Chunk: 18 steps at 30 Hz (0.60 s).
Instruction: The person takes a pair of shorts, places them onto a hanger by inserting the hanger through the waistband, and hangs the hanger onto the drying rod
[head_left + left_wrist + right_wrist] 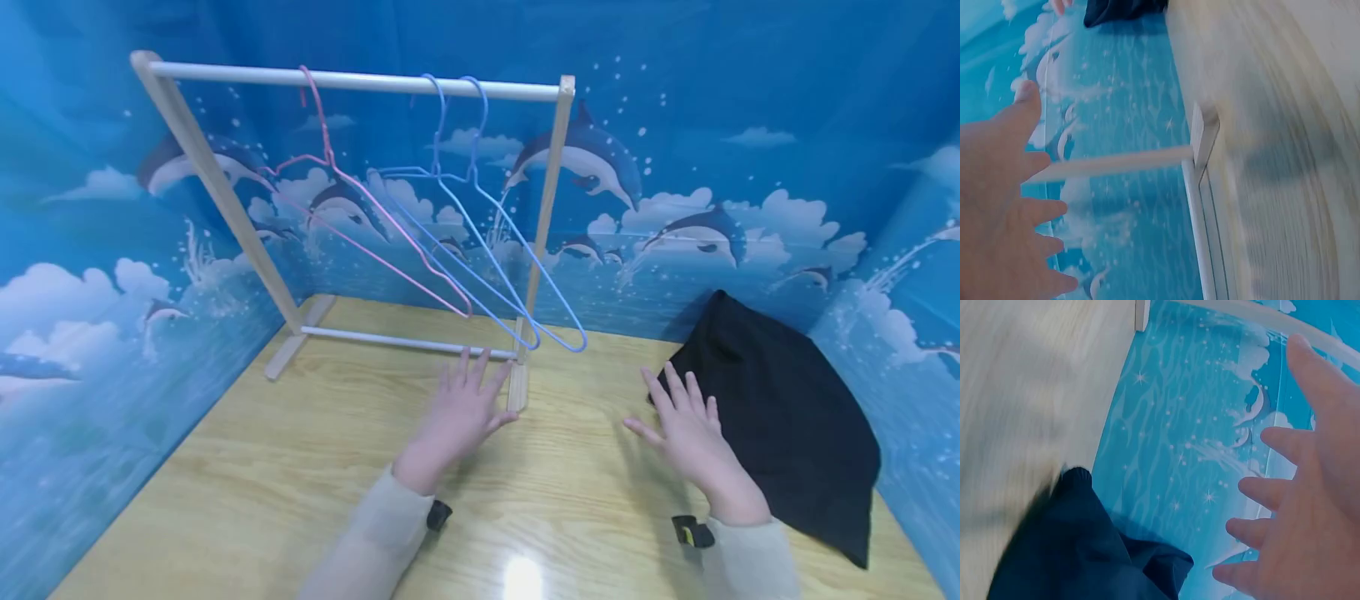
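Observation:
My left hand [461, 412] is spread with nothing in it, in front of the right foot of a wooden rack [551, 192]. Over on the right, my right hand [688, 433] also has its fingers spread and holds nothing; it overlaps the left edge of a black cloth [787, 425] in the head view. That cloth lies on the table against the backdrop, and its dark folds [1079, 544] show below the hand in the right wrist view. A pink hanger [390, 223] and two blue hangers, one of them the right blue hanger [558, 292], hang from the rack's white top bar [360, 81].
The wood-grain table [247, 492] has a blue dolphin-print backdrop [750, 100] behind it and on both sides. A lower white bar [405, 342] joins the rack's two feet near the back. Dark bands circle both wrists.

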Tool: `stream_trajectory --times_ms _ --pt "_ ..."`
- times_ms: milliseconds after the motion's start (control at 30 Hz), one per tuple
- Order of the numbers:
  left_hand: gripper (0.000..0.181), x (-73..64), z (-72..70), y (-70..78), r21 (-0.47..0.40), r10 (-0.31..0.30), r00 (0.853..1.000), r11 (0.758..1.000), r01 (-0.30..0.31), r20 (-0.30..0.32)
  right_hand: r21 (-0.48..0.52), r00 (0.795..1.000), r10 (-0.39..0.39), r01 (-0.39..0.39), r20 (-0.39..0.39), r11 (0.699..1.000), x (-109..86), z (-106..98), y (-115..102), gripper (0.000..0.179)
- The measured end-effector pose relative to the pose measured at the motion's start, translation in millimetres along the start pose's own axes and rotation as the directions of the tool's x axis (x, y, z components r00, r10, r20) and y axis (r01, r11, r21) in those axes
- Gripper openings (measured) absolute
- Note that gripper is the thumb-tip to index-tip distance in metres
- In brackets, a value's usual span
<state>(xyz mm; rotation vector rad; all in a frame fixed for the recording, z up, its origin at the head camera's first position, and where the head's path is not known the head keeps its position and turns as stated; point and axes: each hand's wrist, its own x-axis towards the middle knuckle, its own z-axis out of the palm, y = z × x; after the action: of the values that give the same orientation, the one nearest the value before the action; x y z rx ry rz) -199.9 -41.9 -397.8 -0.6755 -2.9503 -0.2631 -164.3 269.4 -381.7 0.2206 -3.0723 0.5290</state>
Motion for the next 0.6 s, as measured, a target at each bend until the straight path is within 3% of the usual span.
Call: stream_trajectory --times_ms 300,500,600 --pt "0.073 24.6 12.8 26.8 0.073 0.125 0.992 0.990 -0.125 0.005 -0.013 0.999 0.021 -0.021 -0.035 1.000 0.9 -15.4 24.8 0.090" --pt "0.071 35.4 16.7 47.7 0.174 0.193 0.981 0.966 -0.194 0.023 -0.031 0.997 0.039 -0.041 -0.064 0.999 1.1 -19.9 44.6 0.091" --pt "0.071 42.1 18.3 58.9 0.155 0.217 0.975 0.962 -0.223 0.055 -0.019 0.997 0.056 -0.057 -0.057 0.998 1.9 -22.9 57.1 0.091"
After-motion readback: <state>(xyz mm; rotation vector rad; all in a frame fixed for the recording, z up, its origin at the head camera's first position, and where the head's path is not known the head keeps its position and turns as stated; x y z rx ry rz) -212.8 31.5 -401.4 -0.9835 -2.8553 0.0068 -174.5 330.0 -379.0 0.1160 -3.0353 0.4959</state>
